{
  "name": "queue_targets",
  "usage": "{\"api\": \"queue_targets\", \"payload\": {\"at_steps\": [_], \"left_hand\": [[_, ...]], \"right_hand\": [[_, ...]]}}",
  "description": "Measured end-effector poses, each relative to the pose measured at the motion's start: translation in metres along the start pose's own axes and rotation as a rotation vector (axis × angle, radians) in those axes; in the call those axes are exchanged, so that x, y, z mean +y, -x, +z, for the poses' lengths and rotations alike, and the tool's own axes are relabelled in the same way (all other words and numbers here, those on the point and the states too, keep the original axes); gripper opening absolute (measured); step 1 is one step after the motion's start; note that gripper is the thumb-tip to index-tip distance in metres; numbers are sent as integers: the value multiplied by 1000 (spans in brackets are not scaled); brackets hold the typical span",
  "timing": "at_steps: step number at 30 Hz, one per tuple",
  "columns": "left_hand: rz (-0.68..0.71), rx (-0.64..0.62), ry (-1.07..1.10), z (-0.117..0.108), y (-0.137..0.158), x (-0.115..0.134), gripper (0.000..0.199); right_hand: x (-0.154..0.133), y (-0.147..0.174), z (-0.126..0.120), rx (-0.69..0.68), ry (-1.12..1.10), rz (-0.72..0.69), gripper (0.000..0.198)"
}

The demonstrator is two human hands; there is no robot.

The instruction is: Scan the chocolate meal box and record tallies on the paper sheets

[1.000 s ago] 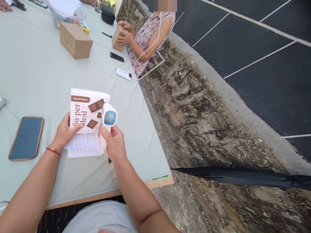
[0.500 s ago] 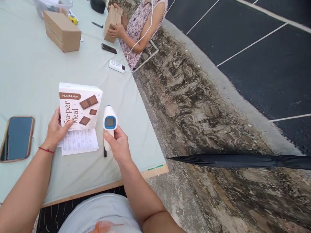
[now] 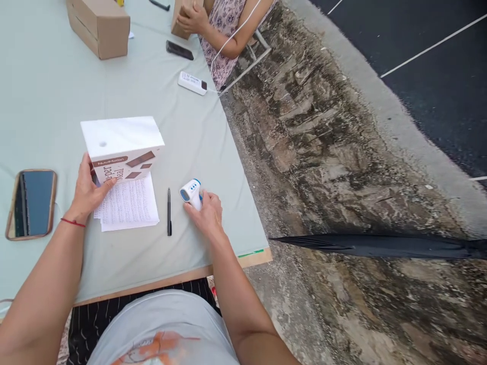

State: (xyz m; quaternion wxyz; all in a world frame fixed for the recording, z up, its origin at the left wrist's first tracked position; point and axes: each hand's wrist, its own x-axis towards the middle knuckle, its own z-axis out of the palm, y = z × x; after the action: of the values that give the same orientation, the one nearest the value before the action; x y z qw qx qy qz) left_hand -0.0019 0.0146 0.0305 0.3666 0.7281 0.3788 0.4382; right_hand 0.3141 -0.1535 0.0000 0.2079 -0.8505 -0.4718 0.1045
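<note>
My left hand grips the lower left side of a white carton with brown "NutriMotion" print, its thumb on the front face and its other fingers mostly hidden behind. The carton is tilted so its white top faces me. Beneath it lie printed paper sheets. In my right hand is a white and blue infrared thermometer, held by its handle low over the table, tipped to the left; I cannot tell whether it touches the cloth. Between the sheets and that hand lies a black pen.
A smartphone lies at the left. Farther back are a cardboard box, a black phone-like object and a white device with a cable. Another person's hand holds a second cardboard box. The table's right edge drops to rough ground.
My right hand has moved right and lowered the thermometer, tipping it left and uncovering the pen. The carton has tilted, showing more of its top. My view has shifted toward the near table edge.
</note>
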Motion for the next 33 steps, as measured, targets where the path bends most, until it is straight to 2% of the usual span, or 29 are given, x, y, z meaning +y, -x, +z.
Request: {"api": "queue_targets", "payload": {"at_steps": [2, 3, 5, 8, 10, 11, 12, 13, 14, 16, 18, 22, 25, 29, 33], "left_hand": [[-6, 0, -50, 0, 2, -4, 86], [11, 28, -94, 0, 2, -5, 87], [93, 149, -204, -1, 4, -4, 89], [366, 439, -370, -1, 6, 10, 73], [534, 554, -450, 4, 9, 21, 53], [540, 515, -474, 8, 10, 27, 42], [515, 415, -483, 13, 12, 31, 30], [466, 257, -477, 19, 13, 34, 20], [389, 79, -483, 25, 15, 36, 21], [285, -207, -484, 34, 16, 37, 37], [264, -366, -455, 40, 17, 33, 46], [278, -509, -381, 42, 19, 19, 42], [253, -605, -397, 42, 21, 14, 50], [242, -701, -480, 42, 22, 18, 65], [232, -786, -571, 42, 21, 26, 78]], "right_hand": [[-8, -1, -9, 123, -21, -120, 73], [-14, -1, -14, 175, -50, -197, 70], [-28, 0, -26, 202, -120, -361, 50], [-44, 4, -32, 36, -190, -513, 25], [-49, 10, -27, -109, -153, -463, 19], [-49, 13, -22, -168, -113, -399, 17], [-49, 16, -16, -210, -72, -327, 17], [-48, 19, -10, -231, -42, -264, 18], [-47, 21, -5, -238, -27, -222, 19], [-46, 24, 3, -228, -43, -193, 19], [-47, 24, 6, -223, -99, -208, 18], [-49, 24, 2, -191, -337, -319, 41], [-48, 26, 1, -146, -566, -363, 45], [-45, 38, 7, -149, -760, -299, 48], [-49, 58, 14, -21, -825, -172, 36]]}}
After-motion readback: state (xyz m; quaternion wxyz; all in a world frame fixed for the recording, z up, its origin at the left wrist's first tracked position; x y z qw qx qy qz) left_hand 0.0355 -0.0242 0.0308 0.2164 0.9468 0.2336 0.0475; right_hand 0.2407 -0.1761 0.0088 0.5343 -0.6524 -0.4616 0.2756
